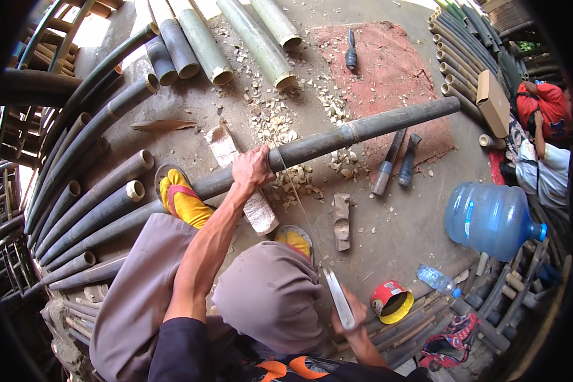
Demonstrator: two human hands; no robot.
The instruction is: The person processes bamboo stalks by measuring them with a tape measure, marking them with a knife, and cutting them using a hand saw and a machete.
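A long dark bamboo pole (pixel 363 129) lies slantwise across a pale, chipped wood block (pixel 261 215). My left hand (pixel 253 168) is closed around the pole just left of a thin saw blade (pixel 293 184), which shows edge-on as a fine line at the bamboo. Down at the lower right, my right hand (pixel 354 312) is wrapped round the saw's whitish handle (pixel 340 299). My left foot, in a yellow sock (pixel 183 200) and sandal, is at the pole; whether it presses on it, I cannot tell. How deep the blade sits is not visible.
Several bamboo poles (pixel 102 191) lie at left, thick green tubes (pixel 261 48) at the far side. Knife-like tools (pixel 388 162) rest on a red mat (pixel 375 70) among chips. A notched block (pixel 342 221), water jug (pixel 490 219) and red-yellow ring-shaped container (pixel 391 301) stand right. Another person (pixel 541 140) sits far right.
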